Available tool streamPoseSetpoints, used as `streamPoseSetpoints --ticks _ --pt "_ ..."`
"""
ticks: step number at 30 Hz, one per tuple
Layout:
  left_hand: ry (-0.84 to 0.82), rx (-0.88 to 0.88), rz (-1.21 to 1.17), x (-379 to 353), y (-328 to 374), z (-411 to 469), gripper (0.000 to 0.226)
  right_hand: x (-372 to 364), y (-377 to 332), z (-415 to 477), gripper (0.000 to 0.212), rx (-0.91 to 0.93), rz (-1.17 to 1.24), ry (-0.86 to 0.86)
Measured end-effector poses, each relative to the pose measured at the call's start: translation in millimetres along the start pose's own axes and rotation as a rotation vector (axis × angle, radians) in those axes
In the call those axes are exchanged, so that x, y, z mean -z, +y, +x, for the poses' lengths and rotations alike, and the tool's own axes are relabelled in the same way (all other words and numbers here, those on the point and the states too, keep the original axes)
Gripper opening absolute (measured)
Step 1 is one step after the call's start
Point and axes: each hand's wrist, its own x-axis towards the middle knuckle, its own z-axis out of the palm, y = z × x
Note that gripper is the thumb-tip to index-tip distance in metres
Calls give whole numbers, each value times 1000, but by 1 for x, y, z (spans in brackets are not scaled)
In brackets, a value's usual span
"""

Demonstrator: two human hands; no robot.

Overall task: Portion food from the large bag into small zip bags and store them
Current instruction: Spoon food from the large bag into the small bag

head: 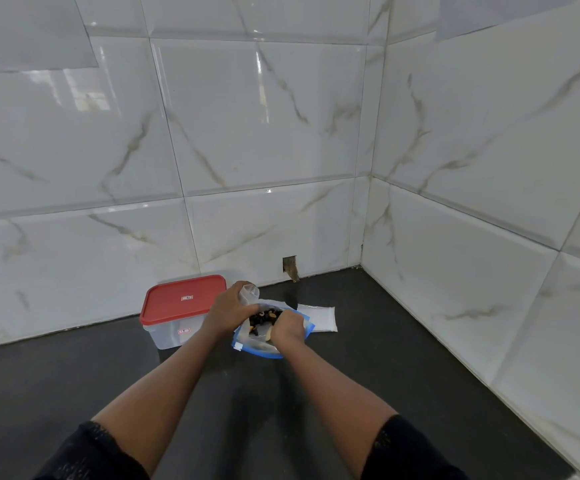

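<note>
The right hand's (pixel 287 329) fingertips are buried in the mouth of the bag (pixel 257 349), so what they hold is unclear. The food (pixel 263 317) is too small to name. The labels (pixel 186 297) on the container (pixel 169 336) are unreadable. The bottom edge cuts off both sleeves (pixel 84 455).

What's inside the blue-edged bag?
Dark food pieces with a few pale ones. The right hand, also inside, covers the rest; the left hand grips clear plastic.

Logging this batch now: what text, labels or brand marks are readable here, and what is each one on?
Red-and-white label on the red lid of the clear plastic box: too blurred to read.
Similar label on that box's front wall: too blurred to read.
Blue-edged clear zip bag, crumpled clear bag, flat white packet: no print visible.
</note>
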Motion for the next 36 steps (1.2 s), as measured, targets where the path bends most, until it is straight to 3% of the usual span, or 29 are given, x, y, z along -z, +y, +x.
streamPoseSetpoints --ticks 7,15,19,22,30,36 --pt "-54 -60 33 6 4 3 47 -5 -15 8 37 -295 573 -22" --pt "-70 -110 34 16 0 11 45 -11 -27 17 35 -509 875 -25" --pt "-54 -99 12 18 -5 14 43 -13 -37 17 37 -532 971 -24" --pt "-60 -106 19 20 -7 16 44 -14 -35 17 38 -521 901 -65" --pt "-68 -110 43 21 -8 18 47 -16 -33 18 36 -491 905 42" --pt "-59 -133 74 12 -2 19 46 -11 -29 15 39 -485 1009 22"
